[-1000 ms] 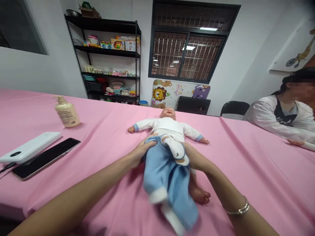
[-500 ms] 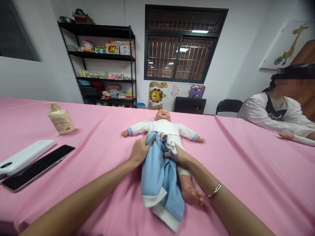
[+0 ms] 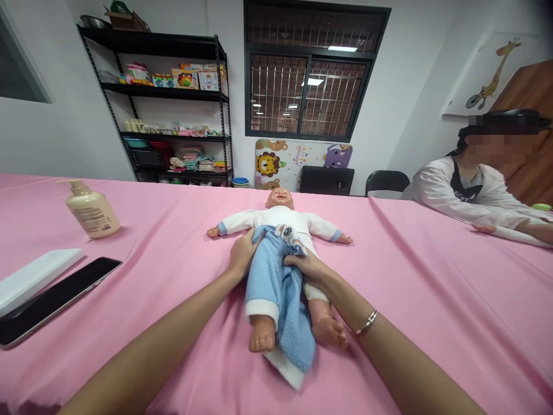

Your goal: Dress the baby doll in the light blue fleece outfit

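A baby doll (image 3: 280, 199) in a white top with blue cuffs lies on its back on the pink-covered table, head away from me. Blue fleece pants (image 3: 263, 274) with white cuffs cover its leg on the left, and that foot sticks out of the cuff. The other pant leg hangs loose beside the doll's bare foot (image 3: 329, 331) on the right. My left hand (image 3: 242, 253) grips the waistband's left side. My right hand (image 3: 305, 262) is closed on the waistband's right side, near an animal-face patch.
On the pink tablecloth (image 3: 181, 323) at the left are a pump bottle (image 3: 93, 212), a white device (image 3: 38, 276) and a black phone (image 3: 60, 297). A person (image 3: 475, 178) leans on the table at the right. Shelves (image 3: 164, 92) stand behind.
The left pant leg has been drawn up over the doll's leg, and its foot now shows below the cuff. Both hands still hold the waistband. The view has shifted slightly.
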{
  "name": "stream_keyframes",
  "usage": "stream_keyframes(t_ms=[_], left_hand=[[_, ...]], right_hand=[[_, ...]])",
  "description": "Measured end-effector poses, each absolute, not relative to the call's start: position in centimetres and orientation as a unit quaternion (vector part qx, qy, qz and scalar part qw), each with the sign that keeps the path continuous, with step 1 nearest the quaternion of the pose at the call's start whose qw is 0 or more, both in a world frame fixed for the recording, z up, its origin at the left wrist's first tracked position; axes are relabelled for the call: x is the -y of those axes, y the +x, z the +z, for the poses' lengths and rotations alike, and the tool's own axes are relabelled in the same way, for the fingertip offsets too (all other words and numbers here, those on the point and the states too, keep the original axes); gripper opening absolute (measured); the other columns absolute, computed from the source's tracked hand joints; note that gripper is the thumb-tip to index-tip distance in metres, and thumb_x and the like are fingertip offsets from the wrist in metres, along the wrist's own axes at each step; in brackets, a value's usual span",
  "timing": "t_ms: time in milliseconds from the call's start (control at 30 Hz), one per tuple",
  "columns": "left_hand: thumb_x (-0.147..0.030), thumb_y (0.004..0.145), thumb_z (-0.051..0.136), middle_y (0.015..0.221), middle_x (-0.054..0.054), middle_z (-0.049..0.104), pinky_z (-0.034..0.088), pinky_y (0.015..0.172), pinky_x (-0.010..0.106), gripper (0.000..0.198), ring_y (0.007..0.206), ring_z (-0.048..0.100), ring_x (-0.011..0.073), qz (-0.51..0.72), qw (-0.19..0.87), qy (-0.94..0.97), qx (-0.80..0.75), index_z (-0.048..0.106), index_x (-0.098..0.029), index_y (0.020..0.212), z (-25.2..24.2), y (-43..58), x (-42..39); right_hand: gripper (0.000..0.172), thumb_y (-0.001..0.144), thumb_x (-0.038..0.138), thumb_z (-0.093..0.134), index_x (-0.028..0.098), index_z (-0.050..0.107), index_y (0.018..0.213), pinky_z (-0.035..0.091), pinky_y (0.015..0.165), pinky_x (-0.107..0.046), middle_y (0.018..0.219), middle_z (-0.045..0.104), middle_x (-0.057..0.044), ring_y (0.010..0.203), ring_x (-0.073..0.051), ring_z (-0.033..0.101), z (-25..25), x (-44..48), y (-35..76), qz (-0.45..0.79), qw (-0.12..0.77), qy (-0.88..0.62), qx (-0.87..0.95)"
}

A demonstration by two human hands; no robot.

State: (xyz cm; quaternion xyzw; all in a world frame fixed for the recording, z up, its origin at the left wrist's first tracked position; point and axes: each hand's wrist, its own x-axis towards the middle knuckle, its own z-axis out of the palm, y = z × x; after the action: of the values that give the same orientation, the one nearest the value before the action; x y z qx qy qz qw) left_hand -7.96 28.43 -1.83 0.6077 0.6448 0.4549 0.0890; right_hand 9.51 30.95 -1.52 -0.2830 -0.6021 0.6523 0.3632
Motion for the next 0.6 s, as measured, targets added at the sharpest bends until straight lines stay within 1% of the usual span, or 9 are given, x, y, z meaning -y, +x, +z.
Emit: stream_keyframes(t_ms=[100, 167, 233, 300, 367, 400, 467, 533, 600], left_hand=[[-0.055, 0.087, 0.037, 0.093, 0.004, 0.063, 0.041, 0.074, 0.028, 0.041, 0.084, 0.058, 0.0201, 0.461, 0.099, 0.614, -0.634, 0.056, -0.019, 0.095, -2.4, -8.9, -28.7], [-0.051, 0.086, 0.042, 0.097, 0.005, 0.061, 0.041, 0.076, 0.029, 0.036, 0.089, 0.056, 0.0207, 0.447, 0.066, 0.618, -0.643, 0.053, -0.018, 0.097, -2.5, -9.8, -28.7], [-0.048, 0.081, 0.052, 0.104, 0.01, 0.058, 0.04, 0.081, 0.033, 0.039, 0.098, 0.053, 0.025, 0.405, -0.034, 0.61, -0.68, 0.05, -0.016, 0.102, -2.0, -10.6, -28.4], [-0.048, 0.077, 0.058, 0.105, 0.015, 0.056, 0.039, 0.083, 0.037, 0.045, 0.1, 0.051, 0.03, 0.346, -0.139, 0.589, -0.717, 0.048, -0.013, 0.105, -0.7, -10.8, -27.6], [-0.052, 0.078, 0.054, 0.094, 0.014, 0.059, 0.041, 0.077, 0.039, 0.043, 0.091, 0.055, 0.0315, 0.304, -0.164, 0.575, -0.742, 0.051, -0.015, 0.099, 1.0, -10.4, -26.5], [-0.056, 0.081, 0.047, 0.085, 0.012, 0.06, 0.042, 0.073, 0.038, 0.041, 0.084, 0.057, 0.031, 0.287, -0.139, 0.58, -0.749, 0.054, -0.017, 0.092, 1.7, -9.9, -25.9], [-0.063, 0.082, 0.035, 0.07, 0.009, 0.06, 0.042, 0.067, 0.038, 0.05, 0.073, 0.058, 0.0308, 0.241, -0.055, 0.608, -0.754, 0.056, -0.019, 0.074, 2.7, -8.7, -24.9], [-0.07, 0.078, 0.035, 0.069, 0.01, 0.061, 0.042, 0.07, 0.041, 0.057, 0.074, 0.059, 0.0329, 0.199, 0.025, 0.63, -0.75, 0.057, -0.019, 0.067, 2.8, -7.5, -24.3], [-0.071, 0.069, 0.048, 0.081, 0.013, 0.064, 0.043, 0.077, 0.043, 0.055, 0.083, 0.059, 0.0355, 0.21, 0.092, 0.634, -0.738, 0.061, -0.018, 0.079, 2.2, -6.8, -24.2]], right_hand=[[0.036, 0.063, 0.025, 0.063, 0.015, 0.054, 0.096, 0.046, 0.082, -0.034, 0.094, 0.06, -0.005, 0.087, -0.019, 0.055, -0.9, -30.7, 9.9, 0.615, 0.338, -0.281, 0.655], [0.028, 0.07, 0.031, 0.061, 0.015, 0.057, 0.092, 0.043, 0.087, -0.036, 0.095, 0.06, -0.006, 0.092, -0.021, 0.054, -0.3, -30.8, 10.5, 0.51, 0.354, -0.276, 0.734], [0.023, 0.075, 0.036, 0.057, 0.016, 0.058, 0.085, 0.041, 0.088, -0.037, 0.091, 0.061, -0.006, 0.09, -0.022, 0.054, 0.0, -31.1, 11.1, 0.373, 0.398, -0.285, 0.788], [0.023, 0.077, 0.039, 0.055, 0.016, 0.059, 0.079, 0.041, 0.085, -0.036, 0.084, 0.061, -0.006, 0.085, -0.022, 0.054, 0.0, -31.7, 11.6, 0.301, 0.454, -0.312, 0.779], [0.027, 0.076, 0.042, 0.056, 0.015, 0.059, 0.079, 0.041, 0.085, -0.036, 0.084, 0.062, -0.006, 0.088, -0.024, 0.054, -0.2, -32.3, 11.8, 0.326, 0.494, -0.344, 0.729], [0.031, 0.074, 0.044, 0.057, 0.015, 0.06, 0.083, 0.041, 0.087, -0.036, 0.087, 0.062, -0.007, 0.092, -0.024, 0.054, -0.3, -32.6, 11.7, 0.361, 0.504, -0.358, 0.698], [0.042, 0.072, 0.049, 0.06, 0.013, 0.06, 0.095, 0.04, 0.091, -0.037, 0.1, 0.062, -0.008, 0.101, -0.025, 0.052, -0.5, -32.7, 11.7, 0.439, 0.501, -0.376, 0.644], [0.051, 0.07, 0.051, 0.063, 0.014, 0.057, 0.104, 0.04, 0.093, -0.037, 0.109, 0.06, -0.008, 0.105, -0.025, 0.052, -0.4, -32.5, 11.7, 0.51, 0.481, -0.362, 0.615], [0.052, 0.068, 0.048, 0.066, 0.014, 0.056, 0.106, 0.041, 0.093, -0.037, 0.112, 0.059, -0.009, 0.106, -0.023, 0.053, -0.2, -32.0, 11.9, 0.574, 0.431, -0.316, 0.62]])
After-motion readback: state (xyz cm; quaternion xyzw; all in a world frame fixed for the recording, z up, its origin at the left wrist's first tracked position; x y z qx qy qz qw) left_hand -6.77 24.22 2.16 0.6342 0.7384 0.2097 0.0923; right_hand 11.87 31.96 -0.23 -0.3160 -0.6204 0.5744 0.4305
